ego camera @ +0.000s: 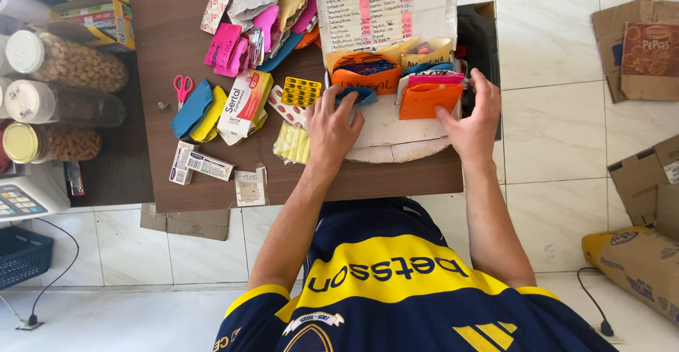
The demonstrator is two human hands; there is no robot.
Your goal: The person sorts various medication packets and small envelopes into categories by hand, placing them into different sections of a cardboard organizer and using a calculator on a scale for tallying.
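A white cardboard board (396,136) with coloured paper pockets lies on the brown table (163,48). My left hand (331,124) rests on the board's left part, its fingers pinching a small blue paper pocket (359,95) just below an orange pocket (368,80). My right hand (472,115) grips the board's right edge, thumb pressed against another orange pocket (428,101). A handwritten list sheet (385,2) forms the board's far part.
Medicine boxes (242,101), blister packs (300,92), loose coloured pockets (226,47) and pink-handled scissors (183,87) are scattered left of the board. Jars (67,59) stand at the far left beside a scale (28,193). Cardboard pieces (636,48) lie on the tiled floor.
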